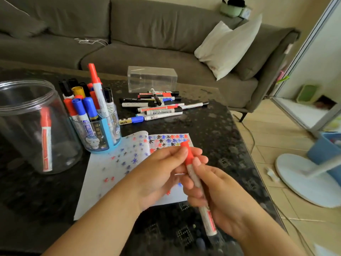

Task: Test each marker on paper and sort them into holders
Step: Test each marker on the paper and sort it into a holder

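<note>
My right hand (217, 196) grips the white barrel of a red-capped marker (198, 183) held upright above the paper. My left hand (162, 172) pinches its red cap between thumb and fingers. The paper (118, 174) lies on the dark table, covered in red, blue and black star-shaped test marks. A blue-and-clear holder (99, 133) behind it is packed with several red, blue, black and yellow markers. A large clear jar (35, 126) at the left holds one red marker (46, 139). A pile of untested markers (156, 106) lies further back.
An empty clear rectangular box (152, 78) stands behind the marker pile. The dark speckled table (217, 126) ends at the right, with a fan base (304, 180) and a blue bin (326, 150) on the floor beyond. A grey sofa (147, 43) runs along the back.
</note>
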